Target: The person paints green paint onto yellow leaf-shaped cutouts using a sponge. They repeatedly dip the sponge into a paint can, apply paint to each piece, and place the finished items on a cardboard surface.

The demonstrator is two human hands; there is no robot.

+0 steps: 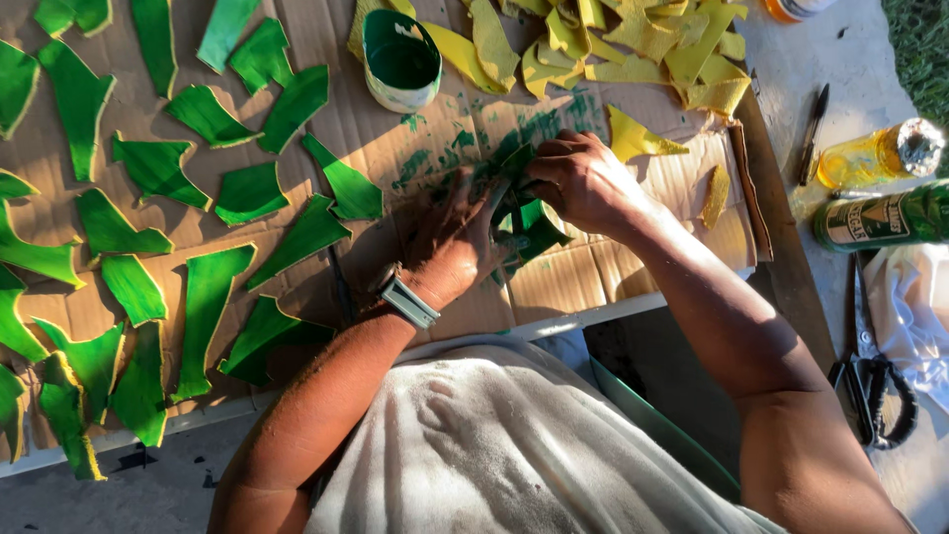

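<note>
My left hand (450,237), with a grey watch (407,300) on its wrist, presses down on a green-painted piece (534,229) lying on the cardboard sheet (633,267). My right hand (583,180) is closed over the top of the same piece; a brush may be in it, but I cannot tell. Green paint smears (514,129) mark the cardboard just beyond my fingers. A small tin of green paint (400,61) stands a little further away.
Several green painted pieces (203,297) are spread over the cardboard's left half. Yellow pieces (633,44) are heaped at the top right. On the ground to the right lie a yellow bottle (880,153), a green can (880,218), scissors (870,386), a pen (814,129) and white cloth (914,307).
</note>
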